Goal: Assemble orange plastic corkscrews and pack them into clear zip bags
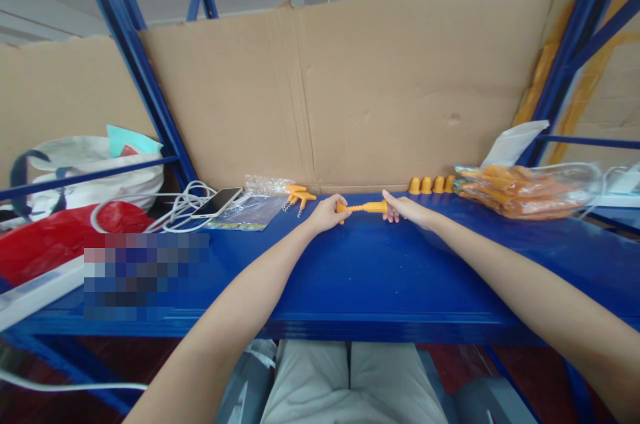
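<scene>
Above the blue tabletop, an orange plastic tool with a spiral shaft (357, 208) spans the gap between my two hands. My left hand (329, 213) pinches its left end, where a bit of orange handle shows below the fingers. At the other end, my right hand (397, 209) has its fingers closed around the thicker, smooth orange part (375, 207). Left of my left hand lie several orange T-shaped handles (299, 195) with metal corkscrew spirals. Several orange caps (426, 185) stand in a row beyond my right hand, against the cardboard.
Plastic bags of orange parts (520, 191) lie at the right. To the left are a clear flat packet (247, 211), a phone (219, 202), white cables (175, 207) and a red bag (65, 237). A cardboard wall (390, 91) closes off the back of the blue table (345, 277).
</scene>
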The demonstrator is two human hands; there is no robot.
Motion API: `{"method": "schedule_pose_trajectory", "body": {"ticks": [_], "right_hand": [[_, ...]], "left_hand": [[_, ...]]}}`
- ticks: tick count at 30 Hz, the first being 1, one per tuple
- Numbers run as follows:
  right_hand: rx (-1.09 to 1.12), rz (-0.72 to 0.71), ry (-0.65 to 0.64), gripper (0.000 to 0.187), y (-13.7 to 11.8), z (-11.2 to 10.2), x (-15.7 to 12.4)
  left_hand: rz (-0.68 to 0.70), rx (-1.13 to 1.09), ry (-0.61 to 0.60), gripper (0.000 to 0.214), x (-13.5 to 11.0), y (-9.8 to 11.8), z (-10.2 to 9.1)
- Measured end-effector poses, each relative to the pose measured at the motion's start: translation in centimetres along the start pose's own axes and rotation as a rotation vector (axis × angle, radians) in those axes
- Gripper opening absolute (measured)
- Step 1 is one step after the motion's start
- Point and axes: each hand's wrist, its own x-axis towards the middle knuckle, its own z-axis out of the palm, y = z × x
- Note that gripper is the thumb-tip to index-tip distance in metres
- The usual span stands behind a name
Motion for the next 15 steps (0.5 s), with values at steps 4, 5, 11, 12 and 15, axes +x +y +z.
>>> {"method": "schedule_pose_trajectory", "body": {"ticks": [4, 5, 11, 12, 15], "right_hand": [[-0.001, -0.012, -0.113, 0.073, 0.1, -1.1, -0.5], [0.007, -0.027, -0.133, 0.069, 0.2, -1.3, -0.6], [0.085, -0.087, -0.199, 0.051, 0.6, -1.7, -0.9], [0.097, -0.084, -0.194, 0.051, 0.6, -1.7, -0.9], [0.117, -0.068, -0.181, 0.047, 0.6, -1.6, -0.9]], "left_hand": [[-0.029, -0.027, -0.021, 0.016, -0.1, 0.3, 0.0], [-0.038, -0.030, -0.023, 0.016, -0.1, 0.5, 0.0], [-0.044, -0.022, -0.017, 0.017, -0.1, 0.7, 0.0], [-0.041, -0.021, -0.016, 0.017, -0.1, 0.6, 0.0], [-0.010, -0.018, -0.007, 0.017, -0.1, 0.4, 0.0]]}}
